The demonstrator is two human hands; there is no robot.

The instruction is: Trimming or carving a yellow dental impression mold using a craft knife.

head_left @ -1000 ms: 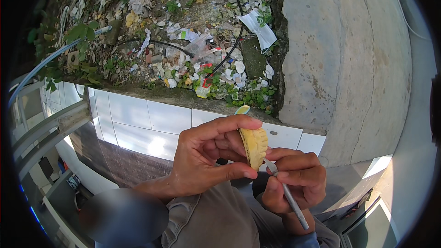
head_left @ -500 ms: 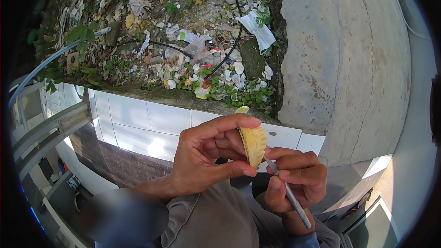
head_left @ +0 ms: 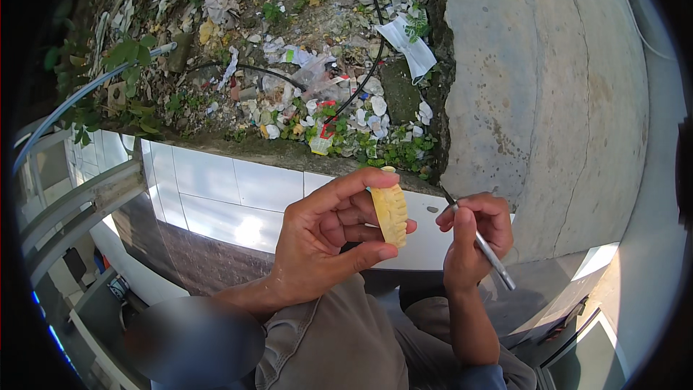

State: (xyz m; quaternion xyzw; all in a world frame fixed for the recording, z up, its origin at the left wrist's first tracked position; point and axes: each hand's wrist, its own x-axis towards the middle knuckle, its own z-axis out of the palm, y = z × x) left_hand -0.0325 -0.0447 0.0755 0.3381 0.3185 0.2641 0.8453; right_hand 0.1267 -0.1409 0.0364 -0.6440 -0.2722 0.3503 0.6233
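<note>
My left hand (head_left: 317, 242) is closed on a yellow plaster dental cast (head_left: 390, 215), pinched upright between thumb and fingers. A row of moulded teeth runs down its right side. To the right, apart from the cast, my right hand (head_left: 473, 238) grips a slim metal craft knife (head_left: 492, 254) like a pen. Its pointed dark blade angles up and to the left, while the grey handle slopes down to the right. A small pale rounded thing (head_left: 390, 169) peeks out just above my left fingertips, mostly hidden.
A white tiled ledge (head_left: 206, 188) runs beyond my hands. Past it lies rubble-strewn ground with litter, weeds, a black cable (head_left: 377, 50) and a white face mask (head_left: 410, 47). Cracked concrete (head_left: 534, 101) fills the right; metal rails (head_left: 94, 198) stand at left.
My right hand and the knife have drawn away from the cast, up and to the right. The cast has turned in my left hand, showing more of its toothed face.
</note>
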